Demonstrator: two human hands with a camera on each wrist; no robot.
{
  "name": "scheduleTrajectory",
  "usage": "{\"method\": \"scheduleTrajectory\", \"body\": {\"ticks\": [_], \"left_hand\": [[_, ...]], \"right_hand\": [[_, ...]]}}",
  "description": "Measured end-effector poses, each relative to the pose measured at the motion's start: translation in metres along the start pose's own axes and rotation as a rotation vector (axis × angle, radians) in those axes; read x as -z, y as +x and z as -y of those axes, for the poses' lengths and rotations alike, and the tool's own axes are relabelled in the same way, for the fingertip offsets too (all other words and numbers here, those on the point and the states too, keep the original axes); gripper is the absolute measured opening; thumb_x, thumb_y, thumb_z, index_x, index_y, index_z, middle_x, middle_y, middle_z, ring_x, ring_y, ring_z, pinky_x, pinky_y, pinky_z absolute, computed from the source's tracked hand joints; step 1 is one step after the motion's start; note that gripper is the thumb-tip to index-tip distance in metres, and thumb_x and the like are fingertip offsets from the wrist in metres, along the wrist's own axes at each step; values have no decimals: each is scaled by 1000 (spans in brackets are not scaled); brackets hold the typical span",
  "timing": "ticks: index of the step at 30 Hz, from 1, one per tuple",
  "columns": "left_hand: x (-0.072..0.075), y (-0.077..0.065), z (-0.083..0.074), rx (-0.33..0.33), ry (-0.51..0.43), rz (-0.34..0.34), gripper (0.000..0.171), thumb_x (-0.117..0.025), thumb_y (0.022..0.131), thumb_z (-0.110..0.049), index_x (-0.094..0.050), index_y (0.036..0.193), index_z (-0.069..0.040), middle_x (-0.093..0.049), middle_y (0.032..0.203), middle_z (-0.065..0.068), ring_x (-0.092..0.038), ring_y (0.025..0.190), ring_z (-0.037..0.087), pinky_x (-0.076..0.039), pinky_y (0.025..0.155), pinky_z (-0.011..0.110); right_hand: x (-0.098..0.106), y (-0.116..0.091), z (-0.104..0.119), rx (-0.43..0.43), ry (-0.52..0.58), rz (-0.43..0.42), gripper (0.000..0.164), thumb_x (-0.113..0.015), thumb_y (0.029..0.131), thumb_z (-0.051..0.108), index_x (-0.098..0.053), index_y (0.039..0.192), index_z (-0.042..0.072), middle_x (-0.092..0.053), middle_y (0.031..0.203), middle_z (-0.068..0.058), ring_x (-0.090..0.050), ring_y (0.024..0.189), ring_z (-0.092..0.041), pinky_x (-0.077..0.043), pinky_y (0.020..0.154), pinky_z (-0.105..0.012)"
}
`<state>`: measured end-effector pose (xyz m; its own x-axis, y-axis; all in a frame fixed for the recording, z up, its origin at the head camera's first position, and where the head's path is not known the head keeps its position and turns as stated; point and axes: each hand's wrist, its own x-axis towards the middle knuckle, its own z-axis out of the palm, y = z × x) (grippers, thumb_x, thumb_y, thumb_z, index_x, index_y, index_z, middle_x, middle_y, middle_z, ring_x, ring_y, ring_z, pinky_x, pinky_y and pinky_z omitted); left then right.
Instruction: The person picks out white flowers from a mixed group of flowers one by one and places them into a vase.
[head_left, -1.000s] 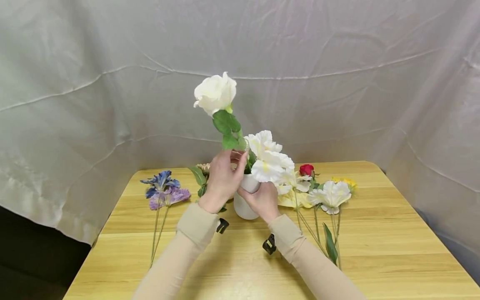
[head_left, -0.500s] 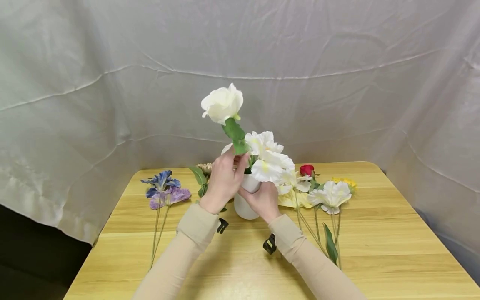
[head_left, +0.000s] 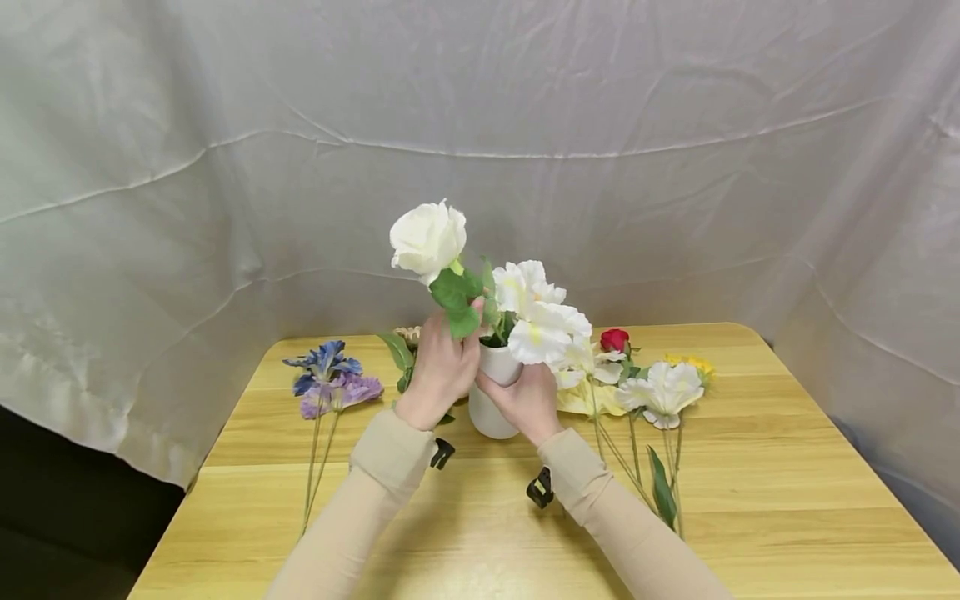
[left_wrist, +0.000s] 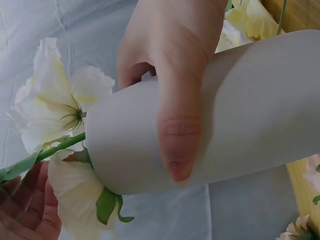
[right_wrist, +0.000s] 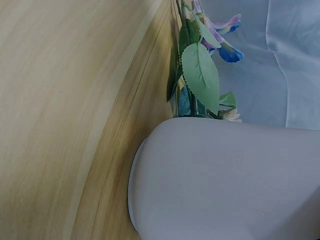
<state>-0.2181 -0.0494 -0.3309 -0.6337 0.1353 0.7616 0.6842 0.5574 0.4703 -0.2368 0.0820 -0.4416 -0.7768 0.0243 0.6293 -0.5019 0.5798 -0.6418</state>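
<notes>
A white vase point(head_left: 489, 419) stands upright on the table, and my right hand point(head_left: 528, 402) grips its side. In the left wrist view the right thumb point(left_wrist: 181, 130) lies across the vase wall. My left hand point(head_left: 442, 360) holds the stem of a white rose point(head_left: 429, 240) with green leaves point(head_left: 454, 293), just left of the vase mouth. Its green stem point(left_wrist: 62, 145) runs into the mouth in the left wrist view, past the left fingers point(left_wrist: 35, 202). White ruffled flowers point(head_left: 543, 321) lean out of the vase to the right. A cream bloom point(left_wrist: 75, 192) hangs at the rim.
Blue and purple flowers point(head_left: 333, 385) lie at the left of the wooden table point(head_left: 480, 533). A leafy stem point(head_left: 401, 354) lies behind my left hand. To the right lie white flowers point(head_left: 663, 392), a red rose point(head_left: 615, 340) and yellow blooms point(head_left: 693, 364). A grey curtain point(head_left: 600, 208) hangs behind.
The white rose has come down toward the vase, shifting right and then back left. My left hand has turned around its stem. My right hand and the vase stay in place.
</notes>
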Motion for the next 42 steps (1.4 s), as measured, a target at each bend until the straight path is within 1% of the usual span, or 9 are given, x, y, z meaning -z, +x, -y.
{"method": "scheduleTrajectory", "body": {"ticks": [5, 8, 14, 21, 27, 31, 35, 37, 42], "left_hand": [[3, 3, -3, -24, 21, -16, 25, -42, 102, -17, -55, 88, 0, -52, 69, 7, -53, 58, 20, -47, 51, 33], [5, 6, -6, -28, 46, -14, 22, -44, 101, -16, -56, 92, 0, -54, 72, 8, -55, 60, 21, -48, 51, 34], [5, 10, -10, -37, 129, 54, 22, -46, 100, -18, -58, 103, 0, -62, 83, 11, -64, 78, 29, -54, 66, 42], [2, 12, -10, -24, 211, 129, 23, -48, 98, -24, -59, 93, -5, -63, 82, 10, -63, 78, 27, -54, 68, 44], [1, 10, -8, -4, 275, 187, 17, -56, 93, -22, -62, 87, -7, -62, 79, 9, -60, 75, 25, -53, 65, 43], [1, 8, -6, -56, 325, 231, 5, -59, 83, -10, -63, 83, -8, -62, 81, 6, -58, 80, 25, -50, 69, 43], [1, 4, -3, -109, 352, 258, 22, -56, 66, 0, -66, 84, -4, -61, 89, 6, -53, 86, 27, -46, 72, 43], [0, 1, -1, -109, 349, 257, 31, -54, 62, 2, -67, 90, -3, -61, 97, 7, -51, 91, 27, -45, 73, 43], [1, -6, 4, -90, 281, 202, 38, -63, 69, -7, -66, 106, -2, -60, 113, 8, -48, 103, 27, -43, 78, 43]], "right_hand": [[0, 0, 0, 11, -3, -15, 60, -75, 73, 44, -53, 113, 4, -64, 90, -12, -63, 74, -25, -53, 59, -41], [0, 0, 0, 13, -2, -22, 61, -76, 73, 45, -53, 113, 5, -64, 88, -12, -62, 73, -25, -52, 57, -41], [0, 0, 0, -19, -5, -13, 65, -77, 70, 45, -51, 116, 7, -63, 92, -10, -61, 77, -25, -50, 61, -42], [1, 0, 1, -36, -42, 2, 50, -78, 69, 46, -61, 93, 5, -66, 76, -9, -63, 67, -23, -51, 55, -40], [1, 1, 2, -40, -38, 8, 59, -78, 69, 46, -58, 108, 6, -66, 88, -11, -63, 77, -25, -52, 62, -42], [2, 1, 1, -25, -14, 16, 62, -78, 70, 45, -56, 113, 6, -65, 95, -11, -63, 83, -25, -52, 67, -43], [2, 1, 0, -14, -7, 24, 65, -77, 71, 43, -53, 120, 7, -63, 103, -10, -61, 90, -26, -51, 73, -43], [2, 1, -1, -9, -11, 18, 64, -77, 71, 42, -53, 119, 6, -64, 103, -11, -61, 91, -26, -51, 73, -44], [2, 1, -1, 10, -26, -9, 60, -77, 70, 40, -56, 114, 5, -65, 98, -12, -63, 87, -27, -52, 70, -45]]}}
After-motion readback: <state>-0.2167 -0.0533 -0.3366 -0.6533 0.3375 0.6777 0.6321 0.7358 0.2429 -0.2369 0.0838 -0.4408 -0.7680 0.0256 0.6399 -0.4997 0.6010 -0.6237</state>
